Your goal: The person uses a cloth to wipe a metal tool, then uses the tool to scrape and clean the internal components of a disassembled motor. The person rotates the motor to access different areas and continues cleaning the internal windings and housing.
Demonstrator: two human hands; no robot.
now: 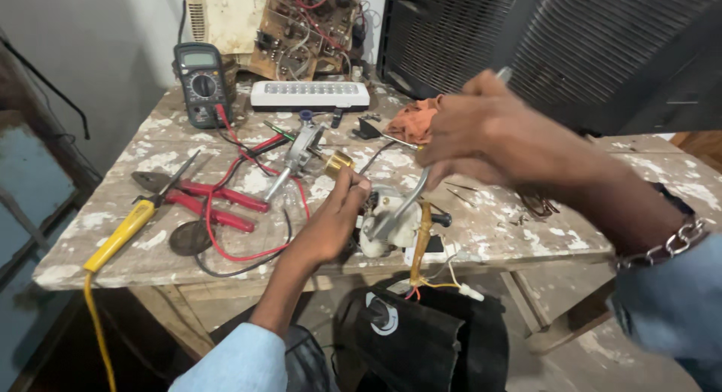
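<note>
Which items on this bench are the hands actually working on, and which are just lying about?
In hand:
- left hand steadying the white plastic assembly at the table edge
- right hand gripping a long silver metal tool set into it

Lying about:
- red-handled pliers
- yellow-handled screwdriver
- dark digital multimeter
- white rectangular lamp
- orange cloth
- brown circuit board

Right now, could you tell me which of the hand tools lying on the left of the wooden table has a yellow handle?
The yellow-handled screwdriver, nearest the table's left edge; the pliers beside it have red handles.
</note>
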